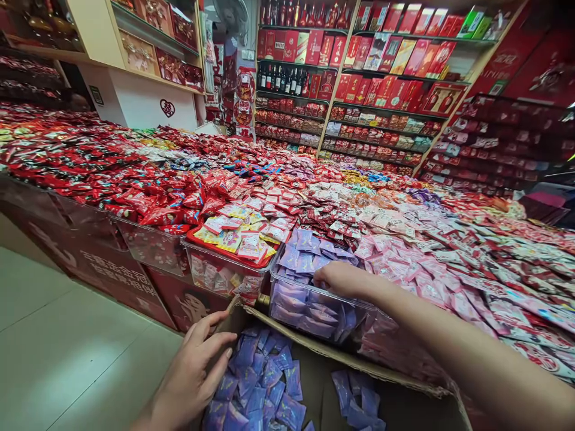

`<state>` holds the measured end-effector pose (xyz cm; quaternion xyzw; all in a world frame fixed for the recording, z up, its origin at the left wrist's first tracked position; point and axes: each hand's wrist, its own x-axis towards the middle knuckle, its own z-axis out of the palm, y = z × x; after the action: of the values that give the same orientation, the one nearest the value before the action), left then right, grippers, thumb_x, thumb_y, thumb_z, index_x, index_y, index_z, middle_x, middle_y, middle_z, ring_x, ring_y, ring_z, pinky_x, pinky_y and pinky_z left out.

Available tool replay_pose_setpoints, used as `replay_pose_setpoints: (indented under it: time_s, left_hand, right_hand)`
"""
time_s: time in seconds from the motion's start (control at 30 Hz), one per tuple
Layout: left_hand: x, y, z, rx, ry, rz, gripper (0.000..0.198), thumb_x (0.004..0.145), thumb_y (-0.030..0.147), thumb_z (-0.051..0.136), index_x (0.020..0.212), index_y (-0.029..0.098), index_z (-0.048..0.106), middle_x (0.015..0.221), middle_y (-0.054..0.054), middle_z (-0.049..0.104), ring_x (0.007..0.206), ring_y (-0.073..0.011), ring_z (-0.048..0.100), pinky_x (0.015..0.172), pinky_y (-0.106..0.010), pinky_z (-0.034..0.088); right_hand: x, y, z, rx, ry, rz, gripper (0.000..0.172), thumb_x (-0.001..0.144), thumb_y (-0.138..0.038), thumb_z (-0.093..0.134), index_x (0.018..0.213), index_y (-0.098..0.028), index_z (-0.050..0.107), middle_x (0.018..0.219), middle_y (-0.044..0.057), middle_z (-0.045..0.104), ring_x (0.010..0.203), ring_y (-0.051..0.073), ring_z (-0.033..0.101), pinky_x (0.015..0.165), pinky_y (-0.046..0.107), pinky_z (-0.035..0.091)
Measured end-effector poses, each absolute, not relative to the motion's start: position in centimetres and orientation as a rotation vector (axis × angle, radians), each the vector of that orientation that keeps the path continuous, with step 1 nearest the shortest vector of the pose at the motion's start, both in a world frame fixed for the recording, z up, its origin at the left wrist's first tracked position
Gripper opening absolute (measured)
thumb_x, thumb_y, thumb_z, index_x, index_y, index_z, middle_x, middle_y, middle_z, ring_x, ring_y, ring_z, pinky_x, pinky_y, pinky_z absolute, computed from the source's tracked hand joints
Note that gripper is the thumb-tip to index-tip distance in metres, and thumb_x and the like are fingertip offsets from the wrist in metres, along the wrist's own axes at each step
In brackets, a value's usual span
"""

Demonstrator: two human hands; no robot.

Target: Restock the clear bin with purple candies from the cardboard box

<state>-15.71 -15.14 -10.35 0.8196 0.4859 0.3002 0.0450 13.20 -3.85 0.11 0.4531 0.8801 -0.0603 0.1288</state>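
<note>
Many purple packets lie inside the carton, others already in the clear bin at its twelve o'clock, so work looks partway, the left hand's fingers spread at ten, the right hand's curled over the bin, pinching what I cannot tell.

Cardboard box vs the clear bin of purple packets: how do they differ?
- Material: the cardboard box is opaque; the clear bin is see-through.
- Fill: bare floor shows between the box's packets; the bin is heaped up to its rim.
- Hands: the left hand is at the box's edge; the right hand reaches into the bin.
Shared: both hold purple packets.
</note>
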Motion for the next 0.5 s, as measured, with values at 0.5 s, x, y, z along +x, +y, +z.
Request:
replay_pose_setpoints:
  time_s: [0.5]
  left_hand:
    - [-15.61,-15.26,-10.06,2.494,1.498,0.880,0.022,0.076,0.017,0.047,0.095,0.023,0.057,0.119,-0.007,0.041,0.109,-0.0241,0.041,0.086,-0.035,0.042]
  right_hand:
    - [13.16,-3.60,0.40,1.411,2.556,-0.438,0.014,0.060,-0.019,0.055,0.070,-0.017,0.065,0.058,0.001,0.062,0.050,0.010,0.048,0.042,0.017,0.029]
